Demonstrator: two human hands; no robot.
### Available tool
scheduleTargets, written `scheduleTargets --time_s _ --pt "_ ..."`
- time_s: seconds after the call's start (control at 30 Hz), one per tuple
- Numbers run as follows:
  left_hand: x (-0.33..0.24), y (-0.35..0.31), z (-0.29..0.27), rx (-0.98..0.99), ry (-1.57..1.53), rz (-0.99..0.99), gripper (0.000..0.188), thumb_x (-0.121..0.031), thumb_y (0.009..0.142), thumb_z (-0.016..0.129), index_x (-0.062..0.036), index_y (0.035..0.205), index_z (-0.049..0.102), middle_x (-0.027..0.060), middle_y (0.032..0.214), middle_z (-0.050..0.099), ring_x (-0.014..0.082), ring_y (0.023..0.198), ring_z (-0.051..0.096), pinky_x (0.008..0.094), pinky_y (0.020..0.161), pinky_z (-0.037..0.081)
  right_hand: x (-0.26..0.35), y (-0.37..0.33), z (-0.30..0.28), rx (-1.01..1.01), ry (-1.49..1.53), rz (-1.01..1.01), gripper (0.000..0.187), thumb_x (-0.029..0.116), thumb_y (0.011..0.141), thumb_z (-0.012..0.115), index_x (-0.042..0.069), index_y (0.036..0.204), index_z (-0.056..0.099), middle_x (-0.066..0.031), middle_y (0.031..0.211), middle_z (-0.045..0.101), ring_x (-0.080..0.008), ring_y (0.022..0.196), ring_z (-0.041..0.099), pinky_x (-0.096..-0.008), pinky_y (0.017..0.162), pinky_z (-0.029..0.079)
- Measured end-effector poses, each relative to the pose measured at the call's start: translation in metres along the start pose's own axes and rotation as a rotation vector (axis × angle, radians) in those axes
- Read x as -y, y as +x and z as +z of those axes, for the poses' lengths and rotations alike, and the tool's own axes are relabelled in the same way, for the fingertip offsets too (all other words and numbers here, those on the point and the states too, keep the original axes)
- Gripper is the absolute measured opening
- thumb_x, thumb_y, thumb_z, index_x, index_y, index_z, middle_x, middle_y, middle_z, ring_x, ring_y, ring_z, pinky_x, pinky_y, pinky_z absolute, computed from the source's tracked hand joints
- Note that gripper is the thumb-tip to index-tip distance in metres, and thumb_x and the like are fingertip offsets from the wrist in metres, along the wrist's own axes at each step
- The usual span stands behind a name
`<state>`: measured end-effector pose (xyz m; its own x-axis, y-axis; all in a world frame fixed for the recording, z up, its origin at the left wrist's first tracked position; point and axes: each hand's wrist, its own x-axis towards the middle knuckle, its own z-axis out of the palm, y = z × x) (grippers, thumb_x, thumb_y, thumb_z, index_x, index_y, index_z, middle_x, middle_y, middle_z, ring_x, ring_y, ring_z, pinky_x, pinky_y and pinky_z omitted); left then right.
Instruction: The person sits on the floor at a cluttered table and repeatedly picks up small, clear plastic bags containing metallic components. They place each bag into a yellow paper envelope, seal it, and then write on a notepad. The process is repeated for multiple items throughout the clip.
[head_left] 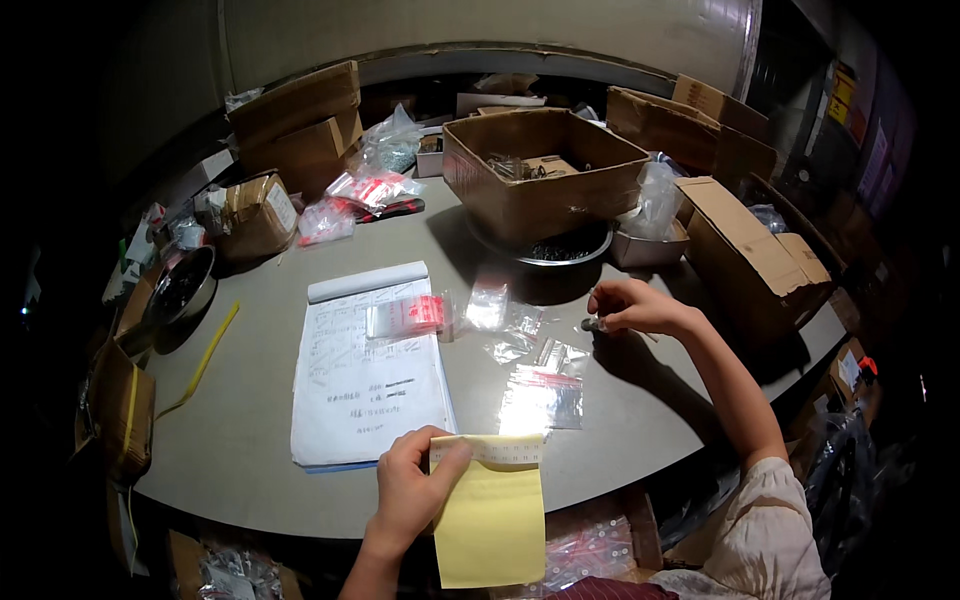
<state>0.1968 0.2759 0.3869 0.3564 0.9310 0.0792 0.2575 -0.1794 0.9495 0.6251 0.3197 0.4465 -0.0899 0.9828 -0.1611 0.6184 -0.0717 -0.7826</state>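
Observation:
My left hand (412, 487) is closed on a yellow label sheet (488, 525), thumb over the printed white strip along its top. The sheet hangs over the table's front edge. To the right, my right hand (636, 306) is closed just above the tabletop, fingers bent together. A small dark grey-green thing (590, 324) shows at its fingertips, too small to name. Between my hands lie clear zip bags (542, 398) with red seal lines, plus another clear bag (488, 303). A pad of written paper (372, 400) lies to the left, with a red-printed bag pack (408, 316) on it.
An open cardboard box (545, 212) with metal parts rests on a steel bowl (540, 258) at the back. Another open carton (755, 240) stands right. Left are a taped box (250, 212), a dark-filled bowl (185, 285) and a yellow strap (205, 358).

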Motion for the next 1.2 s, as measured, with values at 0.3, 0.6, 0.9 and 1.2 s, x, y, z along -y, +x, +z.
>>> scheduleTargets --time_s 0.3,0.6,0.9,1.2 --pt "0.001 -0.001 -0.001 -0.007 -0.001 -0.001 0.029 -0.028 0.09 0.08 0.0 0.097 0.075 0.0135 0.085 0.072 0.0231 0.079 0.066 0.0362 0.073 0.053 -0.016 0.014 0.013 -0.098 -0.403 -0.123 0.028 0.009 0.085 0.073 -0.002 0.11 0.063 -0.0128 0.098 0.072 -0.0249 0.086 0.07 -0.0369 0.078 0.056" --pt "0.003 -0.003 -0.002 -0.005 -0.036 -0.013 0.029 -0.027 0.09 0.08 0.0003 0.098 0.074 0.0131 0.085 0.072 0.0232 0.077 0.065 0.0359 0.071 0.053 -0.009 -0.002 0.012 -0.208 -0.699 -0.007 0.031 0.015 0.085 0.075 0.003 0.112 0.066 -0.02 0.101 0.069 -0.0388 0.101 0.067 -0.0468 0.088 0.054" --pt "-0.001 -0.002 -0.003 0.009 0.02 0.034 0.027 -0.024 0.091 0.078 0.0013 0.097 0.074 0.0129 0.085 0.072 0.0211 0.079 0.066 0.0353 0.072 0.053 0.016 -0.018 0.025 0.05 -0.278 -0.354 0.013 0.007 0.089 0.078 0.003 0.099 0.07 -0.0112 0.111 0.067 -0.0282 0.11 0.064 -0.0388 0.099 0.052" --pt "-0.012 -0.002 0.0 -0.02 -0.172 0.017 0.02 -0.017 0.095 0.075 0.003 0.098 0.074 0.0019 0.078 0.07 0.0064 0.069 0.057 0.0261 0.064 0.048 -0.006 -0.029 0.055 -0.056 -0.542 -0.649 0.017 -0.002 0.09 0.072 0.004 0.104 0.065 -0.0131 0.102 0.065 -0.0336 0.104 0.063 -0.0426 0.088 0.052"
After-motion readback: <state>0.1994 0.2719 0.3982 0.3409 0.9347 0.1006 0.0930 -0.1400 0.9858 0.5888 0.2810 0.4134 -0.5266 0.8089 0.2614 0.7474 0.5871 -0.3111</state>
